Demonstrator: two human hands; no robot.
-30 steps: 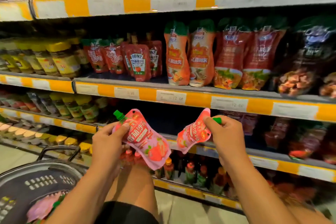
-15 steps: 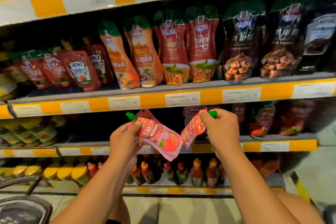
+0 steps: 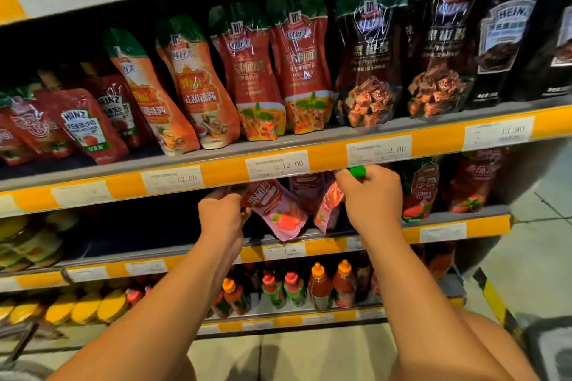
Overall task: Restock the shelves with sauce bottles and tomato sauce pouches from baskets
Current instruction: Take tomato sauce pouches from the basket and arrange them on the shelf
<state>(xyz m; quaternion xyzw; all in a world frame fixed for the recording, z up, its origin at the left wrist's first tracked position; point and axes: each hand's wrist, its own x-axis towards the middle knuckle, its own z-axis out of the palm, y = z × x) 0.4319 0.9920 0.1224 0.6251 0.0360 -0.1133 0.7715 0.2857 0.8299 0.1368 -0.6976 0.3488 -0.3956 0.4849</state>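
My left hand grips a pink tomato sauce pouch by its top end. The pouch hangs inside the opening of the middle shelf, its cap hidden. My right hand holds a second pink pouch near its green cap, just under the yellow price rail of the shelf above. Both pouches sit close together, in front of darker red pouches standing at the back of that shelf.
Red ketchup pouches stand right of my right hand on the same shelf. The shelf above carries Heinz, orange, red and black sauce pouches. Sauce bottles line the bottom shelf. The middle shelf is dark left of my left hand. Floor lies at right.
Both hands have moved forward and up with the pouches, from in front of the shelf edge into the middle shelf opening. The view has shifted right; the basket has left the frame.
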